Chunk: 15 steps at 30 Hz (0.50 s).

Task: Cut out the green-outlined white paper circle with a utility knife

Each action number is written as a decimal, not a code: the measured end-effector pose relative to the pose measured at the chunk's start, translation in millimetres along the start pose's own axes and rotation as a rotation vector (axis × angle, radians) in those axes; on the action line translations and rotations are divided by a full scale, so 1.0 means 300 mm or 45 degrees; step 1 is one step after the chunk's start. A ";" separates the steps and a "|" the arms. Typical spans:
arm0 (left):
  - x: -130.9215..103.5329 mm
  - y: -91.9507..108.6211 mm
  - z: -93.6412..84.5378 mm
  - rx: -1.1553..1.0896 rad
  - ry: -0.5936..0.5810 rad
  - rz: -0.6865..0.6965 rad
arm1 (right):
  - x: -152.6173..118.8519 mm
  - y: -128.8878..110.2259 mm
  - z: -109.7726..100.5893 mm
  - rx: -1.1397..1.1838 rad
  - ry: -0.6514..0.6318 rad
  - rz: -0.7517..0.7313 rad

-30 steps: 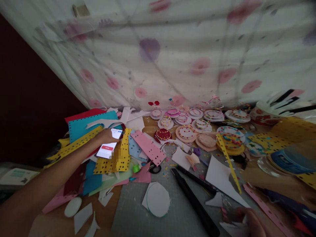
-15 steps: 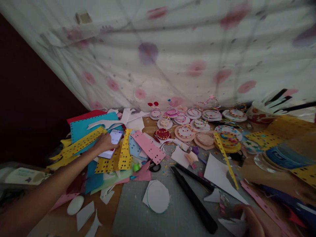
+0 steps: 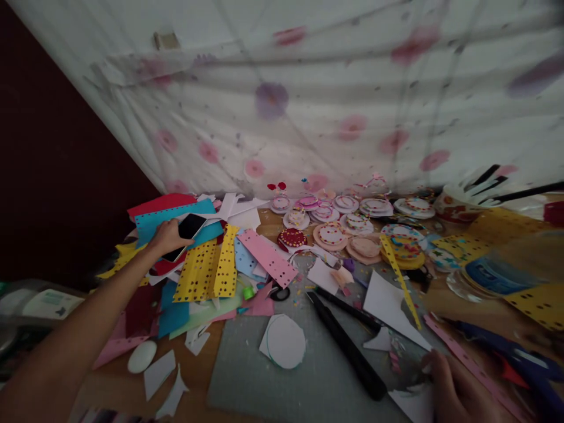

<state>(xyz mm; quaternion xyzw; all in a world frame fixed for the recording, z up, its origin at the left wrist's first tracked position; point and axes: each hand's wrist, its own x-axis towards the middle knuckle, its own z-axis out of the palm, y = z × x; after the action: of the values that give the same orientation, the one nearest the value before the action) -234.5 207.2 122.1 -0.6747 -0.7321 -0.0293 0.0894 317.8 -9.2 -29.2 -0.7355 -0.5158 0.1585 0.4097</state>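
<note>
My left hand (image 3: pixel 168 237) is closed around a phone (image 3: pixel 192 225) over the heap of coloured paper at the left; its screen is dark. In the lower right corner my right hand (image 3: pixel 453 388) is partly cut off by the frame. Its fingers are curled together, and a small pale bit shows at the fingertips, too dim to name. A white paper scrap (image 3: pixel 412 404) lies beside these fingers. On the grey cutting mat (image 3: pixel 247 388) rest a round white paper piece (image 3: pixel 286 342) and a black utility knife (image 3: pixel 348 346).
Yellow dotted strips (image 3: pixel 198 270) and a pink strip (image 3: pixel 268 257) lie near the phone. Small decorated paper discs (image 3: pixel 331 234) line the back. At right are a blue glue gun (image 3: pixel 506 346), a clear tub (image 3: pixel 497 273) and a cup of tools (image 3: pixel 458 202).
My left hand has lifted the phone slightly up and left, and its lit screen has gone dark. The right hand stays low at the right. The view has shifted a little.
</note>
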 end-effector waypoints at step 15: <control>-0.616 0.548 0.037 -0.874 -0.070 0.665 | -0.054 -0.229 0.051 -0.266 -0.238 -0.607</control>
<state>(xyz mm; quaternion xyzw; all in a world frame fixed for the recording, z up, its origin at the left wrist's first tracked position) -58.6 41.9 66.9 -0.8285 -0.4867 -0.2294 -0.1553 257.8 -7.7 11.0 -0.6137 -0.7235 0.0706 0.3080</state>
